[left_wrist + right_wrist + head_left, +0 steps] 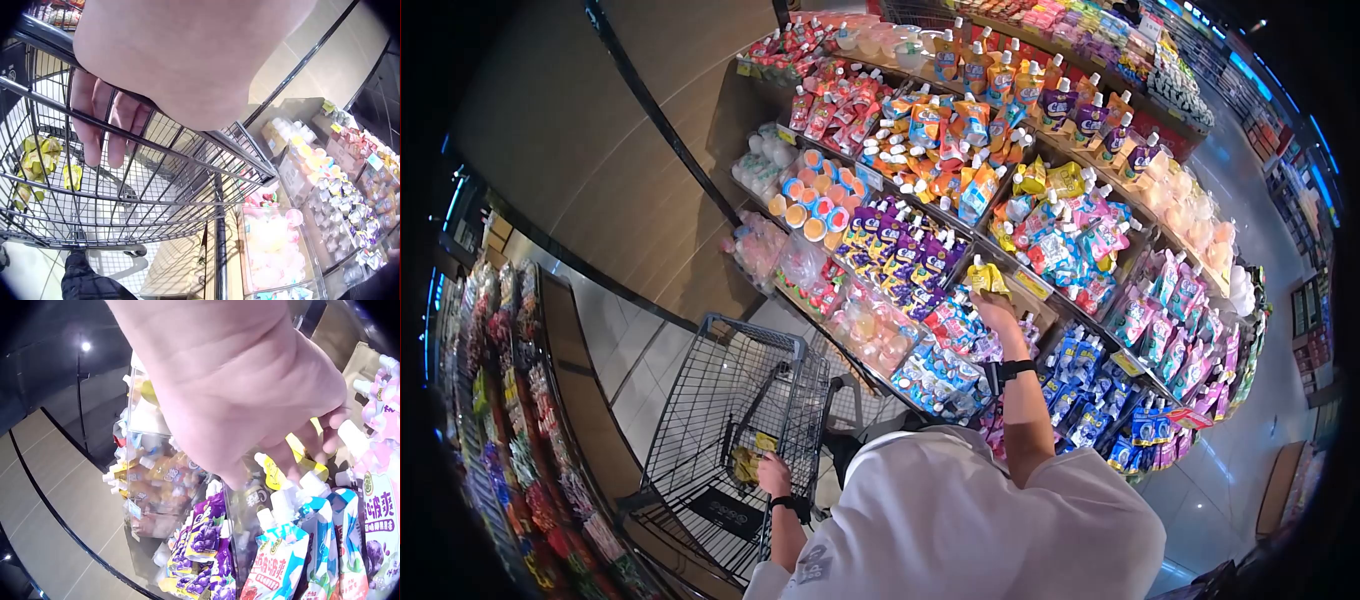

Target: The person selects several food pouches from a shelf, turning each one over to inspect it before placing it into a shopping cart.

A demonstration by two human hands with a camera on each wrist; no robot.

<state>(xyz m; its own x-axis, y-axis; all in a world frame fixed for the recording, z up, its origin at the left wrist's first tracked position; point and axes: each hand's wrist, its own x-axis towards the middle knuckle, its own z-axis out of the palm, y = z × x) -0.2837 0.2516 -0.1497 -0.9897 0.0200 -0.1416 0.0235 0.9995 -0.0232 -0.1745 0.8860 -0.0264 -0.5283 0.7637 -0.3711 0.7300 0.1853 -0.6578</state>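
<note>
My right hand (1000, 315) reaches into a display bin and grips a yellow spouted jelly pouch (987, 277). The right wrist view shows its fingers (305, 447) curled about the yellow packaging, partly hidden by the palm. Blue-and-white pouches (322, 544) stand just below that hand. Over the shopping cart (700, 400), my left hand (775, 476) hangs with fingers (90, 140) loosely extended, holding nothing. Several yellow packs (39, 165) lie on the cart's wire floor, lower than the left fingers.
Purple grape pouches (895, 240) and jelly cups (815, 195) fill bins left of the right hand. Dark blue pouches (1090, 385) hang at the right. A dark post (660, 110) rises beside the stand. Another stocked shelf (520, 420) runs along the far left.
</note>
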